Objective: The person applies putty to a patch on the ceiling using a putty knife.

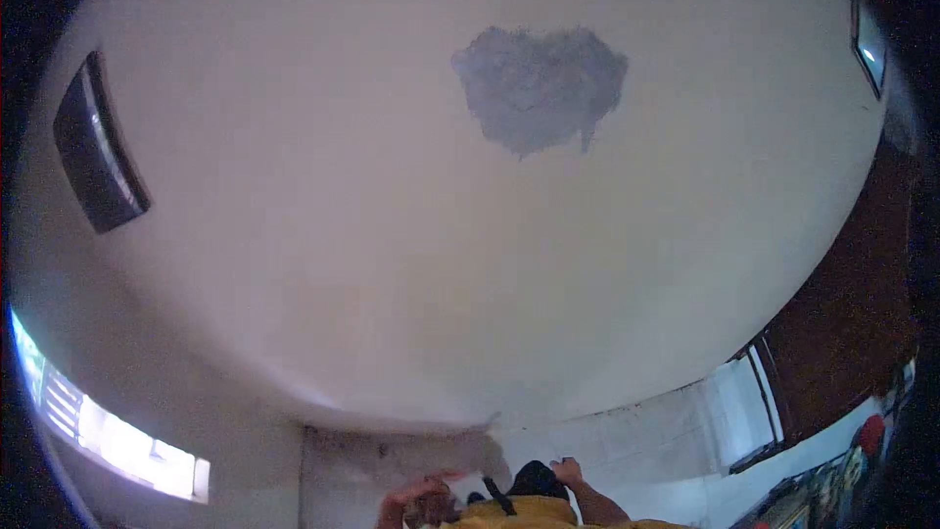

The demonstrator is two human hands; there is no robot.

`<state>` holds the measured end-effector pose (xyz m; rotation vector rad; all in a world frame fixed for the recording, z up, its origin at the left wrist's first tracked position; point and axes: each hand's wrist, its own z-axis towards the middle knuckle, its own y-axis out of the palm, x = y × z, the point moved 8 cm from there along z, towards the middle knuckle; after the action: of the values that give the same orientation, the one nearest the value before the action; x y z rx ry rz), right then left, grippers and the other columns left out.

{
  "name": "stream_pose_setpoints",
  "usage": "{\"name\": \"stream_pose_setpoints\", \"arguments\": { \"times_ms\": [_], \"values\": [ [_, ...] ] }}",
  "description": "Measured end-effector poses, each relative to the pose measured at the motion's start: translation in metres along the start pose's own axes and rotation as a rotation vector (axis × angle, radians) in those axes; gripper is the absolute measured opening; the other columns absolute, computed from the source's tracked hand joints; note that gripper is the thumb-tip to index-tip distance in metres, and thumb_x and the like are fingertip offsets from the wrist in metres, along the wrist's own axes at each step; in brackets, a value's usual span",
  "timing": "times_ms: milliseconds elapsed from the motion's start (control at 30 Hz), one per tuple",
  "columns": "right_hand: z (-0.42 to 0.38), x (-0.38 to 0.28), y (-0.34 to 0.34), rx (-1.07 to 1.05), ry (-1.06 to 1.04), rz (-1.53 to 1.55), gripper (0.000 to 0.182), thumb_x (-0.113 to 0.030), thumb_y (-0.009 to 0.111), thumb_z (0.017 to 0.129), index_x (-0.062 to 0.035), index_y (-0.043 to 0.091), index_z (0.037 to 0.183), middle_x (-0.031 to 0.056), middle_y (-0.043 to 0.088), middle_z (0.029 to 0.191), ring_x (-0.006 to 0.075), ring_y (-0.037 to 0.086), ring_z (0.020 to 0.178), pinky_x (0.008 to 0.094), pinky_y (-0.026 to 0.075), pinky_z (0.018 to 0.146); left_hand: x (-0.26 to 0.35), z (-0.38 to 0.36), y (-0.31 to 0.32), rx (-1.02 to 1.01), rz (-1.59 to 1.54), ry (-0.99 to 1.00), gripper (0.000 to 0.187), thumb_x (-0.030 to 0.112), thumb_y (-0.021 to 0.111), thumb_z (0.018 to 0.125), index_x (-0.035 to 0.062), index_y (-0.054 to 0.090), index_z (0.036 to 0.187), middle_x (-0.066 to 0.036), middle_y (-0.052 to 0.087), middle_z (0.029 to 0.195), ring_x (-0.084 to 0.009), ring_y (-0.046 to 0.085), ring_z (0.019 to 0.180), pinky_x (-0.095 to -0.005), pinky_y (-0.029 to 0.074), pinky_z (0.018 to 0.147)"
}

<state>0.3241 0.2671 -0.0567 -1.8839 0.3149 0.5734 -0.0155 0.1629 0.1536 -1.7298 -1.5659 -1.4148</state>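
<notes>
A large pale wall [372, 186] with a grey patch [543, 88] high on it fills most of the view. At the bottom edge, left of the yellow-brown clothing [524, 512], is my left hand [428, 500]; it is blurred, and whether it holds anything is unclear. A dark, narrow, handle-like piece [498, 496] lies just right of it. My right hand [566, 471] is closed beside a black rounded shape [537, 479]; what its fingers hold, if anything, is too small to name.
A dark glossy panel [98, 152] is on the left side. Bright window openings [127, 446] show at the lower left. At the right are a dark brown surface [842, 304], a framed pane [869, 49] and colourful cluttered items [822, 495] with something red [869, 434].
</notes>
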Motion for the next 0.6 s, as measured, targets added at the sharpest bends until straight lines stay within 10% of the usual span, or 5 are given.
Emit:
{"name": "stream_pose_setpoints", "arguments": {
  "times_ms": [67, 600],
  "values": [
    [0.028, 0.012, 0.036, 0.389, -0.149, -0.163, 0.024, -0.033, 0.052, 0.082, -0.0116, 0.062, 0.086, 0.0214, 0.061, 0.080, 0.0415, 0.060, 0.079, 0.0535, 0.048, 0.072, -0.003, -0.003, 0.005, -0.027, -0.069, -0.032, 0.058, 0.025, 0.062, 0.080, 0.0067, 0.044, 0.132, 0.004, 0.046, 0.063, -0.0083, 0.043, 0.052, -0.0226, 0.038, 0.050],
    [0.001, 0.008, 0.094, -0.515, 0.202, 0.130, 0.050, -0.054, 0.061, 0.075, -0.0045, 0.065, 0.084, 0.0059, 0.058, 0.064, 0.0154, 0.055, 0.058, 0.0317, 0.044, 0.050, -0.012, -0.028, 0.010, -0.121, -0.283, -0.200, 0.060, 0.026, 0.063, 0.079, 0.0065, 0.043, 0.132, 0.005, 0.046, 0.061, -0.0079, 0.043, 0.052, -0.0230, 0.037, 0.048]
  ]
}}
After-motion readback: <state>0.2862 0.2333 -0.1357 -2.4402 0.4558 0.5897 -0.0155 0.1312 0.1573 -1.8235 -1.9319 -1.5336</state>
